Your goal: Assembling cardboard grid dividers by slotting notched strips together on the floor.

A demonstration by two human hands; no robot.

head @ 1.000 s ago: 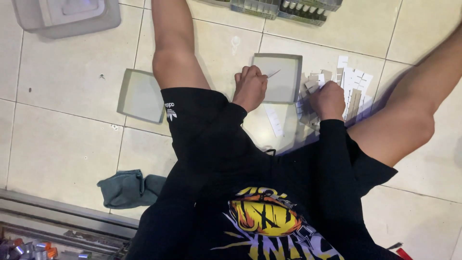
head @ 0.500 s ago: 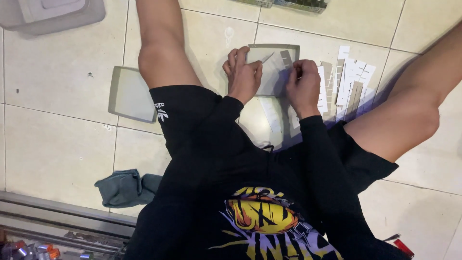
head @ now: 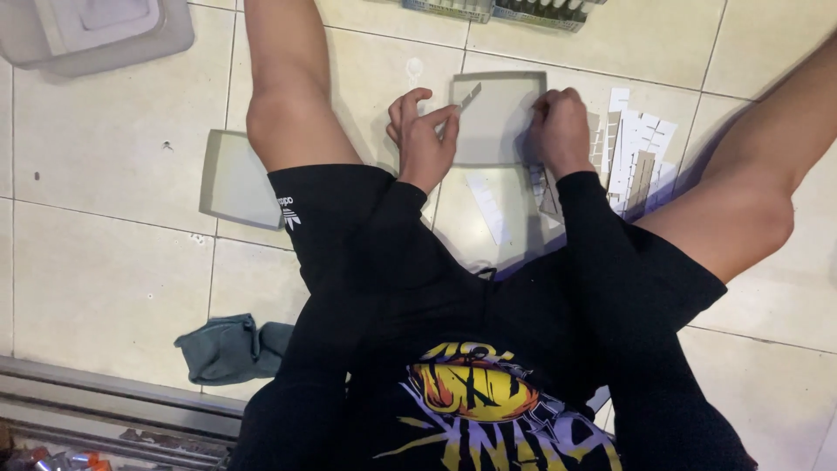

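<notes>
I'm sitting on the tiled floor [head: 105, 262], legs spread wide, and everything lies between and around them. Far off to my upper left sits a big pale plastic bin [head: 96, 35]. At the top edge, two racks of small dark items [head: 501, 9] run side by side. By my left thigh lies a flat grey lid [head: 234, 179], partly tucked under the leg, and lower down a crumpled grey-green cloth [head: 231, 349]. Dead ahead between my knees is the grey square tray [head: 497, 122]. To its right a heap of white and tan paper strips [head: 636, 153] fans out over the tile, and one loose white strip [head: 488, 208] lies just below the tray.

Now the hands. My left hand [head: 423, 139] pinches a thin grey strip [head: 468, 97] between thumb and forefinger, the other fingers spread loose. That strip hangs over the tray's top left corner, its long axis slanting up and to the right, away from me. My right hand [head: 558, 131] is curled down at the tray's right edge, knuckles up; what it grasps, I cannot tell.
</notes>
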